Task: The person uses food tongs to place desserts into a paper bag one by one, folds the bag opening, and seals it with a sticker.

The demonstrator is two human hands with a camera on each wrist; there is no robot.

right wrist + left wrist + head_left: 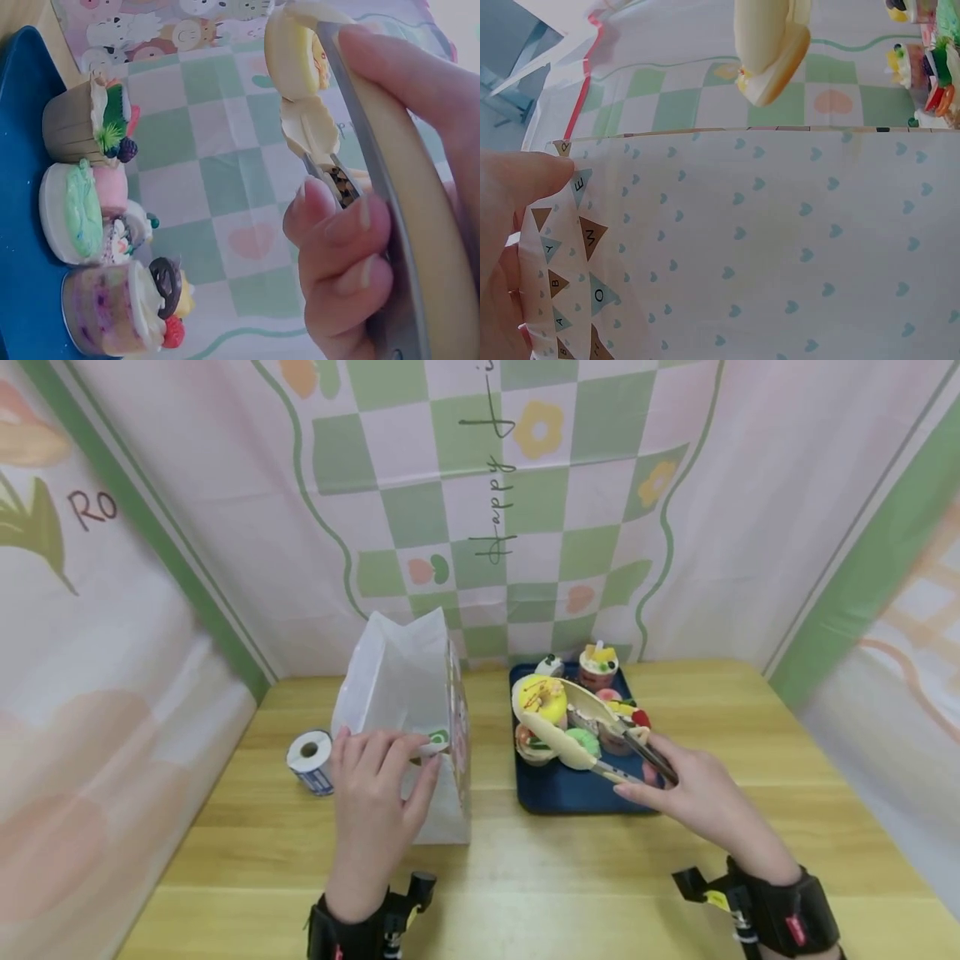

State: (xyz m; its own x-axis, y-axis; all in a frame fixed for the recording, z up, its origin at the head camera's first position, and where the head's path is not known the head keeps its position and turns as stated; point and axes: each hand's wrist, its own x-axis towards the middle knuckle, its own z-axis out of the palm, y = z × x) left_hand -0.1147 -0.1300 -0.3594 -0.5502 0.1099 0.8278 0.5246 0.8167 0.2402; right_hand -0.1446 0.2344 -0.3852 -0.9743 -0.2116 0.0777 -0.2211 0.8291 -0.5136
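Note:
My left hand (377, 781) grips the near top edge of an upright white paper bag (444, 814). In the left wrist view its thumb lies against the bag's heart-patterned side. My right hand (703, 792) holds food tongs (553, 737), cream-tipped with metal arms. Between the tong tips is a doughnut with yellow icing (545, 695), raised above a dark blue tray (551, 795) to the right of the bag. The right wrist view shows the doughnut (296, 56) side-on, clear of the other pastries. The bag's inside is mostly hidden by the left hand.
On the tray stand several toy-like desserts: a green-iced doughnut (583, 743), a fruit-topped cup (597, 667) and a cupcake (75, 124) among them. A roll of labels (311, 764) stands left of the bag. A patterned curtain (480, 510) hangs behind the wooden table (525, 885).

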